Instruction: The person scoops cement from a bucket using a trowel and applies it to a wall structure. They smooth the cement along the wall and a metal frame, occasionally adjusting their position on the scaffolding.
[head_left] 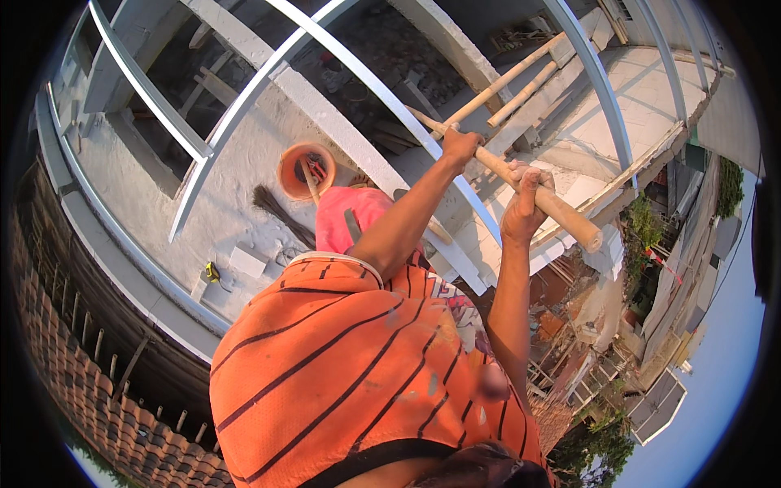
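My left hand (462,148) grips a long, pale wooden pole (569,216) that runs diagonally across the upper right. Lower along it, my right hand (525,195) holds the same pole close to its thicker cut end. Beneath the pole pass light metal bars (423,138) and a concrete beam (325,122). My orange striped shirt fills the lower middle, and below my left arm shows a pink cloth (346,207).
An orange bucket (289,173) with tools, a dark brush (277,215), pale blocks (248,260) and a tape measure (214,273) lie on the concrete floor (203,236). More poles (521,98) rest upper right. Open drops, roofs (106,407) and plants lie beyond the edges.
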`<control>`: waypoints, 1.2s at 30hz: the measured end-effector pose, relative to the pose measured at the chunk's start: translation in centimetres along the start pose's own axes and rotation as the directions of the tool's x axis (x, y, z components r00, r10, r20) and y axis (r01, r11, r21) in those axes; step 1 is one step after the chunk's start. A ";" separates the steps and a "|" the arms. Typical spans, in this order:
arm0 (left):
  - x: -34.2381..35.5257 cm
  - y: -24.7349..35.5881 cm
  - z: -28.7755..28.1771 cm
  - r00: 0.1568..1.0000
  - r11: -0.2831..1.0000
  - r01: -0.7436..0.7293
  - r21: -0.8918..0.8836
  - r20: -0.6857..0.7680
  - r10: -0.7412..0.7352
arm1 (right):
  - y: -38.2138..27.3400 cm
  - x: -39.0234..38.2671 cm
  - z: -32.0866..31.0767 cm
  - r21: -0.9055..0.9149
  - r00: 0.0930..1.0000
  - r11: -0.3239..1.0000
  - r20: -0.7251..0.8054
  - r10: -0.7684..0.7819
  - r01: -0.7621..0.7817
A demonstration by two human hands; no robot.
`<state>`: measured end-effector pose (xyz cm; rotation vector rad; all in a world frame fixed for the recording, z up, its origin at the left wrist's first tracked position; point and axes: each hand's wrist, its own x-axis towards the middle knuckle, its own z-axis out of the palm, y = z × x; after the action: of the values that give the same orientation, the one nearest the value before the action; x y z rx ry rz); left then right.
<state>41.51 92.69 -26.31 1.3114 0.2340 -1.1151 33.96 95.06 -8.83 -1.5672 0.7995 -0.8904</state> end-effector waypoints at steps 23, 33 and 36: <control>7.1 1.0 -3.3 0.997 0.969 -0.039 -0.246 -0.068 0.023 | 5.1 5.5 5.0 0.109 0.982 0.976 0.021 0.186 -0.187; 2.8 -3.1 -4.6 0.797 0.552 -0.463 0.693 0.053 0.601 | 1.8 3.6 4.0 0.029 0.971 0.971 -0.006 0.237 -0.237; 4.4 -2.1 -3.9 0.626 0.483 -0.621 0.618 0.020 0.780 | -3.1 4.0 4.8 0.021 0.982 0.983 0.053 0.182 -0.184</control>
<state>43.84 94.05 -32.01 1.8600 -0.4946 -0.2472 40.20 94.44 -5.74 -1.4615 0.8768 -0.7219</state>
